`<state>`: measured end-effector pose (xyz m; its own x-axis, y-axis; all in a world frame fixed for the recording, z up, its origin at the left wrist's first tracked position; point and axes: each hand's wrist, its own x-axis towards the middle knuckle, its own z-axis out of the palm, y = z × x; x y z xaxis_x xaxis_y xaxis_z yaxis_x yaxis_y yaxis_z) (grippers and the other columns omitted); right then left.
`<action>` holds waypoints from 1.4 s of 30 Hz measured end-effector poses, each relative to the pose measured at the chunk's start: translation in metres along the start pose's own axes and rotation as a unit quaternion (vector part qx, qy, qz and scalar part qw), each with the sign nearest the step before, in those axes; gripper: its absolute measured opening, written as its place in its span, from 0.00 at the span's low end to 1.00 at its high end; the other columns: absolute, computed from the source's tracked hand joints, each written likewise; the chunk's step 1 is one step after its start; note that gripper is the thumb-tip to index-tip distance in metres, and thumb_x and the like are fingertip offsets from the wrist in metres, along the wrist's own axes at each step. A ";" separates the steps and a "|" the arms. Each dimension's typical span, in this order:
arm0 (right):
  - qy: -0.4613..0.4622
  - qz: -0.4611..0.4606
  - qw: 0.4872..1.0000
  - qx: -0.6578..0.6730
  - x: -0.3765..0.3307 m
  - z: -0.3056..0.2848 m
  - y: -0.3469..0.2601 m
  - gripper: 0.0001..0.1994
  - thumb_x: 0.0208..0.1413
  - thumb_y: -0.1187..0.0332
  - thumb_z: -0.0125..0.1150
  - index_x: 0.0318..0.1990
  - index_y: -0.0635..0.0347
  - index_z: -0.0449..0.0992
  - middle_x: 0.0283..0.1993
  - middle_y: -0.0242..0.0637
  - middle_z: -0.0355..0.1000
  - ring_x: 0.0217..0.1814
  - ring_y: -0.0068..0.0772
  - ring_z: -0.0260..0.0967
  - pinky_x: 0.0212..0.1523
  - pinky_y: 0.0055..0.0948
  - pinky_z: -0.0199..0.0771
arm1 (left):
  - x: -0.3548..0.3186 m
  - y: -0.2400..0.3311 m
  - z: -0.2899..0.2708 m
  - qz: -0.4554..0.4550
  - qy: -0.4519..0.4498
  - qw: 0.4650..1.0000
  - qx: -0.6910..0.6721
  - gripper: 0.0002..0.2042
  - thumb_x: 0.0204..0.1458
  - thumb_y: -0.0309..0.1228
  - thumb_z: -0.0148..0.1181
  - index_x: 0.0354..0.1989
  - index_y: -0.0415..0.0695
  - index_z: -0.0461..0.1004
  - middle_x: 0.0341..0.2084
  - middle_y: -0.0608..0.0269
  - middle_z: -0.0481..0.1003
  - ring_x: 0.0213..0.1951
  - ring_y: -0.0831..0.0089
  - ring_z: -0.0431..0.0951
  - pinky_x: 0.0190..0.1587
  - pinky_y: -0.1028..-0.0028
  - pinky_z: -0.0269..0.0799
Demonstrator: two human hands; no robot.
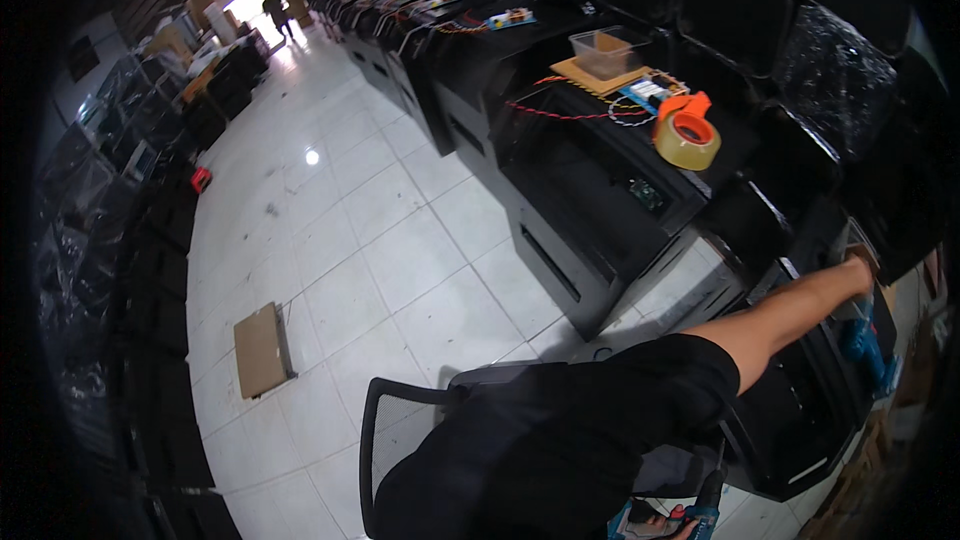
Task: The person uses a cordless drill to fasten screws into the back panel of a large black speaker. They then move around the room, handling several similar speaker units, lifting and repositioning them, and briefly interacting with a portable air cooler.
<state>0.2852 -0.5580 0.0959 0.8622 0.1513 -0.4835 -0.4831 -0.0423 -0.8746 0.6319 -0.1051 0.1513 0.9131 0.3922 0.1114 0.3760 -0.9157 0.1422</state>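
My left arm stretches to the right, and its hand (857,268) is at a clear plastic tub (853,238). The fingers are hidden there, so their grip does not show. Just below that hand lies a blue object (872,352), too unclear to name. At the lower edge, partly cut off, my right hand (684,529) is closed around a blue and black power drill (707,506). The drill's bit points up beside an open black cabinet (790,400), which stands in front of me.
More black cabinets (560,230) run away in a row. On the nearest are an orange tape dispenser (690,135), a clear box (606,52), wires and a circuit board. Cardboard (258,350) lies on the tiled floor. A chair back (372,440) is behind me; a person (275,14) is far off.
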 end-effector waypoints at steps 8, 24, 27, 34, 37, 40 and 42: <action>-0.036 0.019 0.999 -0.018 0.008 -0.005 0.008 0.26 0.53 0.52 0.53 0.50 0.67 0.69 0.49 0.48 0.66 0.49 0.40 0.64 0.50 0.37 0.63 | -0.016 -0.005 -0.004 0.035 -0.047 0.998 0.024 0.22 0.41 0.37 0.60 0.49 0.47 0.73 0.48 0.56 0.72 0.51 0.62 0.71 0.49 0.59 0.68; 0.011 0.088 0.950 0.300 -0.016 -0.028 0.058 0.13 0.54 0.64 0.58 0.42 0.61 0.71 0.30 0.40 0.74 0.18 0.23 0.66 0.17 0.24 0.69 | -0.249 0.030 -0.117 0.130 0.142 0.880 -0.435 0.09 0.50 0.27 0.58 0.37 0.34 0.74 0.28 0.59 0.76 0.31 0.76 0.76 0.35 0.79 0.71; -0.024 0.069 0.958 0.276 -0.016 -0.022 0.051 0.12 0.53 0.65 0.59 0.41 0.61 0.71 0.32 0.41 0.73 0.19 0.22 0.65 0.18 0.23 0.68 | -0.298 0.052 -0.082 0.084 0.073 0.818 -0.564 0.09 0.52 0.25 0.55 0.40 0.33 0.74 0.28 0.56 0.76 0.31 0.73 0.78 0.39 0.76 0.73; -0.050 -0.036 0.963 0.261 -0.023 -0.014 0.041 0.13 0.53 0.65 0.59 0.42 0.63 0.72 0.33 0.41 0.73 0.19 0.19 0.66 0.17 0.21 0.69 | -0.331 0.081 0.003 -0.002 -0.073 0.793 -0.605 0.09 0.52 0.25 0.58 0.38 0.32 0.73 0.30 0.52 0.76 0.32 0.69 0.78 0.39 0.73 0.76; -0.005 -0.070 0.959 0.275 -0.023 -0.013 0.053 0.12 0.53 0.64 0.60 0.38 0.63 0.74 0.29 0.39 0.73 0.15 0.19 0.66 0.14 0.20 0.70 | -0.331 0.096 0.032 -0.005 -0.138 0.762 -0.633 0.07 0.51 0.25 0.58 0.35 0.33 0.73 0.31 0.51 0.76 0.33 0.67 0.78 0.40 0.72 0.77; -0.001 -0.068 0.955 0.290 -0.021 -0.014 0.058 0.12 0.54 0.65 0.59 0.40 0.64 0.73 0.31 0.40 0.74 0.17 0.19 0.67 0.15 0.20 0.71 | -0.334 0.105 0.056 -0.015 -0.175 0.754 -0.633 0.07 0.51 0.26 0.58 0.34 0.33 0.72 0.30 0.50 0.76 0.34 0.66 0.78 0.40 0.71 0.77; 0.001 -0.066 0.947 0.315 -0.020 -0.012 0.061 0.11 0.53 0.66 0.59 0.41 0.64 0.72 0.32 0.40 0.74 0.18 0.20 0.68 0.16 0.21 0.71 | -0.335 0.107 0.068 -0.036 -0.180 0.752 -0.633 0.08 0.52 0.26 0.58 0.34 0.33 0.72 0.31 0.50 0.76 0.35 0.65 0.78 0.41 0.71 0.77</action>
<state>0.2406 -0.5751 0.0519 0.9217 0.1129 -0.3710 -0.3651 0.5754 -0.7319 0.3766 -0.3406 0.0620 0.9668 0.1796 -0.1820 0.1825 0.0142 0.9831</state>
